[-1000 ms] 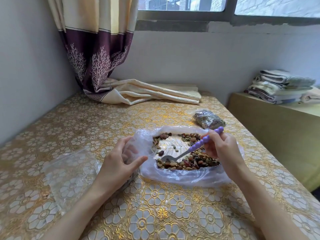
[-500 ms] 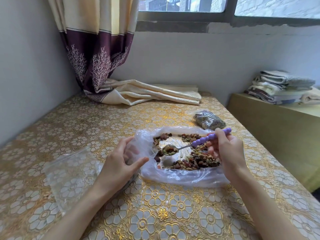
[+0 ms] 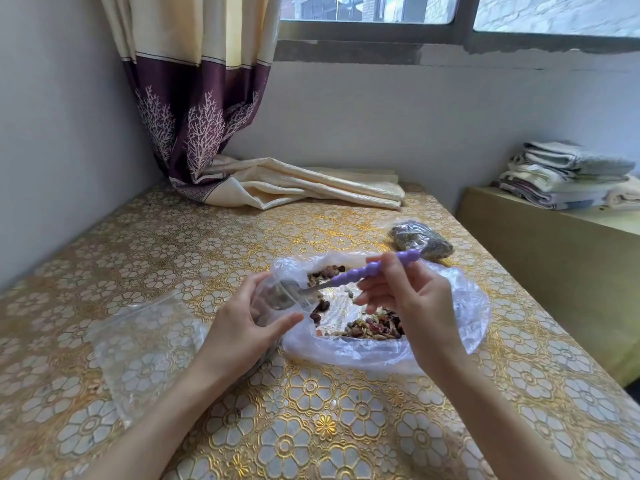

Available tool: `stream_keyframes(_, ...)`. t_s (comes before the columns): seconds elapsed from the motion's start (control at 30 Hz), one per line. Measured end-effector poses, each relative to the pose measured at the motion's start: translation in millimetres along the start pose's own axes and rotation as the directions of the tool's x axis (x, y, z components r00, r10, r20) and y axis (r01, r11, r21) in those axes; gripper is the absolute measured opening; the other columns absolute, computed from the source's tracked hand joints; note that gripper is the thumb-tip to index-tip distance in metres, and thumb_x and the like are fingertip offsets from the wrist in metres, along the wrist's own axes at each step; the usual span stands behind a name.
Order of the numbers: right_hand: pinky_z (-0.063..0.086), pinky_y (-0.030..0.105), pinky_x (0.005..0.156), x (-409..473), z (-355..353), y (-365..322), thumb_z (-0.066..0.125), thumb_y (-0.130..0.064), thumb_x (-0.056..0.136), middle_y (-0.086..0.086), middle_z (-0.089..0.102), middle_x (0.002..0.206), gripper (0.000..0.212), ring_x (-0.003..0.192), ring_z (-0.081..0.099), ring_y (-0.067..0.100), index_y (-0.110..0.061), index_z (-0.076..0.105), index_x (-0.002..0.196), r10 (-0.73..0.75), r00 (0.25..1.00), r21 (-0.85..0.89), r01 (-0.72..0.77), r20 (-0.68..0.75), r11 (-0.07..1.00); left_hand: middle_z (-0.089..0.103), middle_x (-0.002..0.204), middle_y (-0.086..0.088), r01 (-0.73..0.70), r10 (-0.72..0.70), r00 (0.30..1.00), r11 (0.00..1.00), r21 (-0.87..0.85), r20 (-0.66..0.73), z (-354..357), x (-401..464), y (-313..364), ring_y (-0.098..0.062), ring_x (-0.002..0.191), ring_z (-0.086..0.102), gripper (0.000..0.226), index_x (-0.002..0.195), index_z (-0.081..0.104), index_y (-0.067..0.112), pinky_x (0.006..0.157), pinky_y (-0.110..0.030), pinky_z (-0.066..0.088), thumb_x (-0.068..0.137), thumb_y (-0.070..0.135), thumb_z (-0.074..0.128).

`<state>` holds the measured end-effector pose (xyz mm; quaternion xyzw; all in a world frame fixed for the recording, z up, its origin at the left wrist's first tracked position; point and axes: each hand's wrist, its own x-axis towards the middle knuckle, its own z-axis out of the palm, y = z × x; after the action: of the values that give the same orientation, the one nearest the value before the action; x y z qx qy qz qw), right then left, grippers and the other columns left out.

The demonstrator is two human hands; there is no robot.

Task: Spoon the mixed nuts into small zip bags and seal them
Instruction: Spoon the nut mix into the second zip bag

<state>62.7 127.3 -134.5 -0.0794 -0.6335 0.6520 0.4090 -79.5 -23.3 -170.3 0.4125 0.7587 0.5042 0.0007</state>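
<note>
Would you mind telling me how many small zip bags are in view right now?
3. One is held open by the left hand around the spoon; one filled bag lies at the far right; one empty bag lies flat at left. More may hide beneath.

No readable text, labels or numbers, small zip bag (image 3: 277, 299) perhaps bearing a blurred white mark

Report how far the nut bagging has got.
Done: one filled bag lies at the table's far right. In hand: the left hand holds a small zip bag open while the right hand tips the spoon in. Left: mixed nuts remain; empty bags wait.
</note>
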Motion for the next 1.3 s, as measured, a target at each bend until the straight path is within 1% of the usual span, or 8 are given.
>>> stream_keyframes(0.17, 0.054, 0.027, 0.058, -4, 6, 1, 0.055, -0.021, 0.091, 0.009, 0.074, 0.078, 0.023, 0.063, 0.067, 0.021, 0.001, 0.064, 0.092, -0.023, 0.987, -0.041, 0.030, 0.159, 0.999, 0.070, 0.087, 0.009, 0.005, -0.007, 1.000, 0.997, -0.071, -0.025, 0, 1, -1, 0.000, 0.081, 0.065, 0.061, 0.109, 0.051, 0.033, 0.080, -0.027, 0.053, 0.056, 0.058, 0.067)
stream_keyframes(0.33, 0.054, 0.028, 0.061, -3, 3, 3, 0.047, -0.013, 0.087, 0.008, 0.074, 0.081, 0.019, 0.066, 0.066, 0.022, -0.004, 0.063, 0.092, -0.028, 0.976, -0.071, 0.044, 0.216, 0.996, 0.070, 0.084, 0.012, -0.003, 0.000, 0.999, 0.997, -0.075, -0.037, 0, 1, -1, 0.002, 0.080, 0.066, 0.063, 0.111, 0.052, 0.029, 0.079, -0.026, 0.053, 0.056, 0.057, 0.068)
stream_keyframes(0.47, 0.052, 0.024, 0.056, 4, -7, 3, 0.045, -0.004, 0.096, 0.008, 0.070, 0.072, 0.019, 0.061, 0.065, 0.017, -0.005, 0.063, 0.091, -0.043, 0.996, -0.033, 0.045, 0.075, 0.998, 0.068, 0.090, 0.006, 0.005, -0.005, 1.000, 1.000, -0.031, -0.014, -1, 0, -1, -0.005, 0.072, 0.068, 0.075, 0.120, 0.047, 0.026, 0.067, -0.023, 0.056, 0.055, 0.062, 0.064)
stream_keyframes(0.67, 0.050, 0.018, 0.054, 20, -43, 7, 0.043, -0.021, 0.098, -0.001, 0.069, 0.065, 0.023, 0.055, 0.059, 0.009, -0.009, 0.060, 0.087, 0.027, 0.979, -0.041, -0.036, -0.202, 0.999, 0.063, 0.090, 0.007, 0.000, 0.001, 1.000, 0.999, 0.035, -0.021, -2, -1, 1, -0.009, 0.072, 0.065, 0.079, 0.126, 0.047, 0.020, 0.068, -0.024, 0.054, 0.058, 0.057, 0.065)
stream_keyframes(0.87, 0.044, 0.017, 0.045, 29, -74, 7, 0.040, -0.029, 0.099, 0.010, 0.066, 0.073, 0.025, 0.051, 0.055, 0.007, -0.016, 0.053, 0.082, -0.062, 0.962, -0.257, -0.009, -0.265, 0.966, 0.062, 0.084, 0.008, -0.003, 0.004, 1.000, 0.999, 0.044, -0.023, -2, 0, 3, -0.009, 0.073, 0.064, 0.071, 0.121, 0.047, 0.026, 0.065, -0.018, 0.053, 0.059, 0.055, 0.065)
stream_keyframes(0.97, 0.041, 0.018, 0.043, 31, -79, 9, 0.036, -0.024, 0.102, 0.003, 0.068, 0.064, 0.026, 0.052, 0.055, 0.011, -0.014, 0.051, 0.083, -0.055, 0.961, -0.252, -0.015, -0.269, 0.968, 0.062, 0.084, 0.007, -0.006, 0.007, 1.000, 0.999, 0.044, -0.027, -2, 0, 4, -0.010, 0.075, 0.064, 0.071, 0.122, 0.048, 0.024, 0.067, -0.016, 0.053, 0.060, 0.053, 0.065)
stream_keyframes(1.07, 0.037, 0.022, 0.041, 32, -79, 11, 0.035, -0.025, 0.102, 0.009, 0.066, 0.064, 0.028, 0.061, 0.051, 0.028, -0.012, 0.050, 0.082, -0.023, 0.965, -0.241, -0.042, -0.259, 0.970, 0.062, 0.085, 0.009, -0.016, 0.018, 0.999, 0.998, 0.056, -0.037, -2, 0, 4, -0.008, 0.076, 0.063, 0.073, 0.124, 0.048, 0.021, 0.065, -0.012, 0.050, 0.060, 0.052, 0.066)
stream_keyframes(1.3, 0.033, 0.017, 0.037, 31, -79, 10, 0.034, -0.026, 0.103, 0.007, 0.067, 0.059, 0.030, 0.053, 0.045, 0.024, -0.012, 0.048, 0.081, 0.027, 0.967, -0.236, -0.089, -0.252, 0.968, 0.062, 0.087, 0.009, -0.022, 0.025, 0.999, 0.997, 0.073, -0.048, -1, 0, 6, -0.008, 0.075, 0.063, 0.077, 0.127, 0.048, 0.019, 0.063, -0.007, 0.047, 0.060, 0.052, 0.066)
